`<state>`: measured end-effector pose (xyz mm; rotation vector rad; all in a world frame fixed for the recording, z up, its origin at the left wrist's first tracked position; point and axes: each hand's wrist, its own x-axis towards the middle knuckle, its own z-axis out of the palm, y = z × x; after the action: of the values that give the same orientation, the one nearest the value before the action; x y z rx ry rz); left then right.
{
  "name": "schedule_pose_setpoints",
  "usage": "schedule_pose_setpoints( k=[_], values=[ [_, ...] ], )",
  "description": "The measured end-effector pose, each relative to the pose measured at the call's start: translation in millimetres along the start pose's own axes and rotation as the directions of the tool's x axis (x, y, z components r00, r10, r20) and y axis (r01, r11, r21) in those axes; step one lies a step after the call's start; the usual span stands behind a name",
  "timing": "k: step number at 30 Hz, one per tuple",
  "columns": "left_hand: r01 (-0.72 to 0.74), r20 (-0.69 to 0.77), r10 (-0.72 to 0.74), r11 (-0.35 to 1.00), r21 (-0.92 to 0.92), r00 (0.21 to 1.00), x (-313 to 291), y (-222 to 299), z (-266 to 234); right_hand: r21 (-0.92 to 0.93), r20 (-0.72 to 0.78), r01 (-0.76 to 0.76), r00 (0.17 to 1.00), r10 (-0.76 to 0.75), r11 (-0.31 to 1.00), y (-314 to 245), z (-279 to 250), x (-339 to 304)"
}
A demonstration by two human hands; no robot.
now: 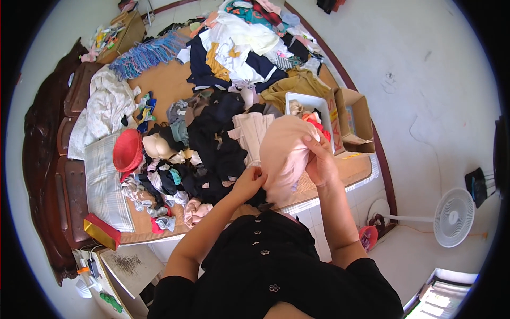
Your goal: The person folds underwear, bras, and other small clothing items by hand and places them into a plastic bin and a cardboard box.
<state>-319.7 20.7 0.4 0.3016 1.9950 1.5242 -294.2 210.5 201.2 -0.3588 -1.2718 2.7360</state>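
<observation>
While holding pink cloth (284, 151) before the tub (309, 97)

Gripping its right edge with the right hand (321, 162), thumb on top. Touching its left edge with the left hand (248, 184), fingers curled, left of the tub; cannot tell whether pinching.

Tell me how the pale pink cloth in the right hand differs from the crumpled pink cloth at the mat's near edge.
The pale pink cloth is held up by the right hand; the crumpled pink cloth lies on the brown mat. The first is largely spread, the second bunched. The first looks larger, the second smaller. Both are pinkish fabric.
</observation>
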Motion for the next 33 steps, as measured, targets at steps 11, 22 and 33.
schedule_pose_setpoints(
  k=[11, 22, 33],
  values=[
    [0.066, 0.111, 0.090, 0.400, -0.914, 0.990, 3, 75, -43, 0.091, -0.035, -0.091, 0.995, 0.094, 0.992, 18, -70, -26],
    [-0.662, 0.296, 0.619, 0.523, 0.537, 0.728, -15, 150, -19, -0.758, 0.633, 0.652, 0.727, -0.266, -0.025, 13, -29, -12],
    [-0.614, 0.335, 0.661, 0.242, 0.751, 0.671, -28, 146, -53, -0.791, 0.612, 0.608, 0.789, 0.060, 0.077, 28, -43, -2]
  ],
)
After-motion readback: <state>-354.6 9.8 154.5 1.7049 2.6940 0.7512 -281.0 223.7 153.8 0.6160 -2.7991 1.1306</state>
